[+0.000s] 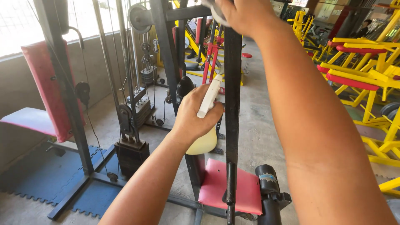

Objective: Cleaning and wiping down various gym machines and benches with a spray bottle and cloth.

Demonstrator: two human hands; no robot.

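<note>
Gym floor, left hand [196,114] gripping spray bottle [207,125], right hand [241,14] on black upright [232,104]

The left hand [195,114] is curled in a closed grip at chest height, forearm angled upward. The right hand [241,14] reaches high overhead, arm nearly straight, fingers pressing down.
</note>
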